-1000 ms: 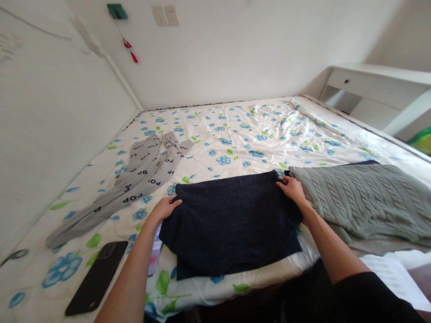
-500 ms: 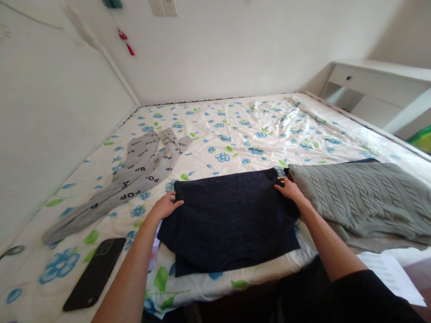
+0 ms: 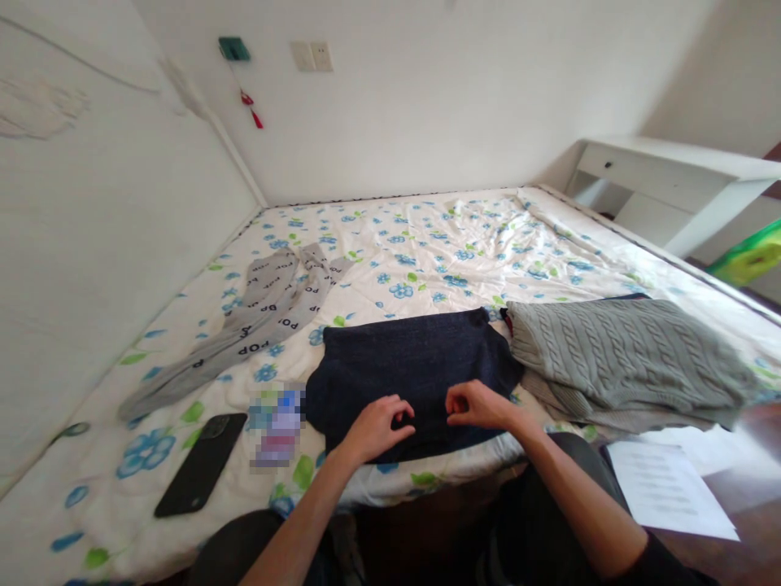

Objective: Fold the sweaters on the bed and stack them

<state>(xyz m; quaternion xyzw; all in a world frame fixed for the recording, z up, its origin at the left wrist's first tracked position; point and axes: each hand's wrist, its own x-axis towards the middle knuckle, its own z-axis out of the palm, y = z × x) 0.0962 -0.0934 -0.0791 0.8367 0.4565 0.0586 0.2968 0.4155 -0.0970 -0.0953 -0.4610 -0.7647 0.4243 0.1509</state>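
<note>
A dark navy knit top (image 3: 396, 358) lies folded on the bed's front edge, roughly rectangular, with a side edge bulging out at either end. Over its near half hovers my left hand (image 3: 379, 425), thumb and curled fingers apart with nothing between them. Facing it is my right hand (image 3: 476, 404), also above the top, its fingers bent and holding nothing. Whether the fingertips brush the fabric cannot be made out. To the right of the top, a folded grey-green cable-knit sweater (image 3: 616, 354) rests on other clothes.
Grey trousers with POP lettering (image 3: 250, 313) lie loosely at the left. A black phone (image 3: 201, 464) and a blurred-out item (image 3: 279, 427) are nearer. Papers (image 3: 665, 488) sit at the right front. The floral sheet (image 3: 403, 260) reaches the wall; a white desk (image 3: 659, 179) stands beyond.
Both my hands have let go of the navy top's far side edges and come inward and nearer, over its near half. The view has tilted up slightly and shifted.
</note>
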